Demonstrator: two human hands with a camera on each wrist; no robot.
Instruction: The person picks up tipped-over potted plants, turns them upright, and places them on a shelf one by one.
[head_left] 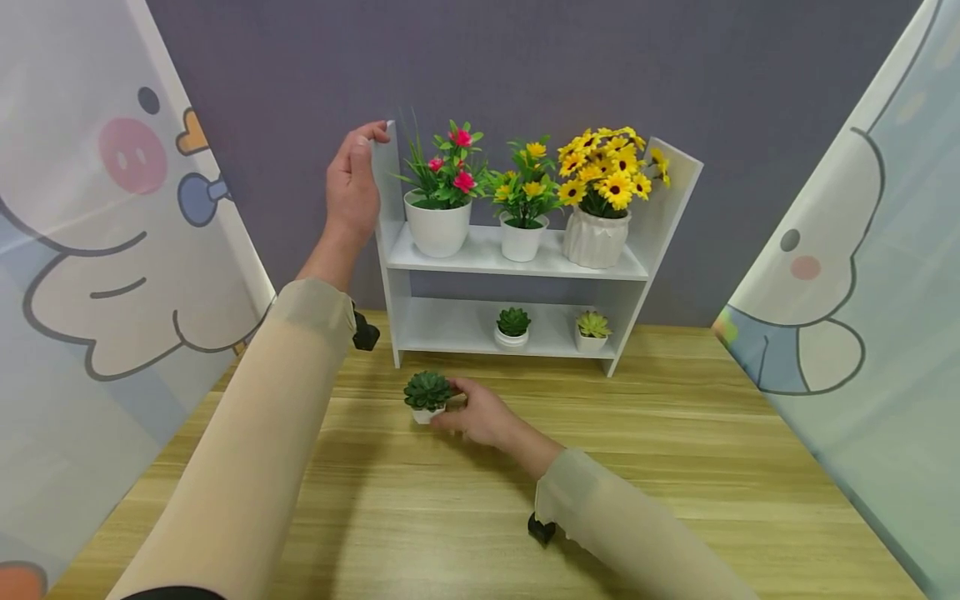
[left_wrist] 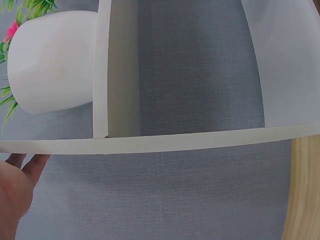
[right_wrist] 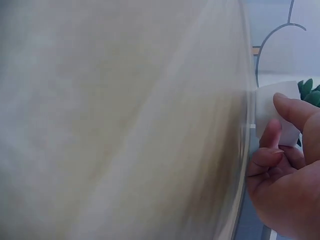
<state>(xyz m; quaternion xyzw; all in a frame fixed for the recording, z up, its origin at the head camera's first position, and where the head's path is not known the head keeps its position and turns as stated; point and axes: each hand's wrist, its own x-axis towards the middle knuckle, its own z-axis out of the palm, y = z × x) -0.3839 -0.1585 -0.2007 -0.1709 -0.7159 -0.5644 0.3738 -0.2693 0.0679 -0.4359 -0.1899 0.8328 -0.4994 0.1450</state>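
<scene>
My right hand (head_left: pixel 483 412) grips a dark green succulent in a white pot (head_left: pixel 427 396), close over the table in front of the shelf. In the right wrist view, thumb and fingers pinch its white pot (right_wrist: pixel 277 112). My left hand (head_left: pixel 354 183) is raised at the top of the white shelf's left side panel (head_left: pixel 390 192). Its fingertips (left_wrist: pixel 35 165) touch the panel's outer side in the left wrist view. On the lower board stand a small green succulent (head_left: pixel 513 325) and a pale green one (head_left: pixel 592 329), both in white pots.
The upper board holds a pink-flowered plant (head_left: pixel 440 208), a small yellow-flowered plant (head_left: pixel 523 208) and a yellow daisy-like bunch (head_left: pixel 603 200) in a ribbed pot. The wooden table (head_left: pixel 420 517) runs to cartoon-printed side panels (head_left: pixel 847 275). A grey wall (head_left: pixel 525 67) stands behind.
</scene>
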